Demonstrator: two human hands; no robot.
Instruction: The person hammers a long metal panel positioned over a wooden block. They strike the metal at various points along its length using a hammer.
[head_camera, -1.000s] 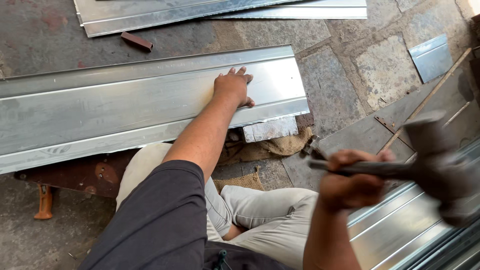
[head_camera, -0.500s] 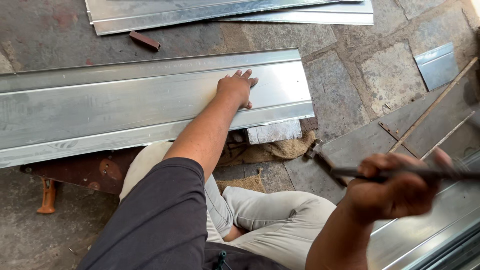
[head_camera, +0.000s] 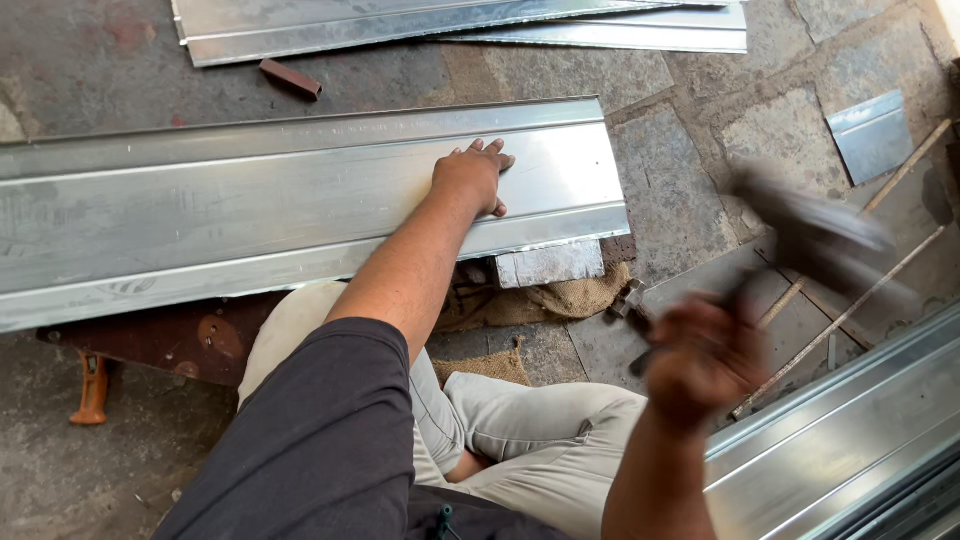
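A long bent sheet-metal panel lies across in front of me, resting on a dark steel beam. My left hand lies flat on the panel near its right end, fingers spread. My right hand is blurred with motion and grips the handle of a hammer, whose head is raised to the right of the panel's end. My bent legs in light trousers sit under the panel's edge.
More metal sheets lie on the stone floor at the back. Another ribbed panel runs along the lower right. A small metal offcut, thin rods, burlap and a brown block lie around.
My right hand has swung the hammer from low at the right up and towards the panel. The left hand has stayed flat on the panel.
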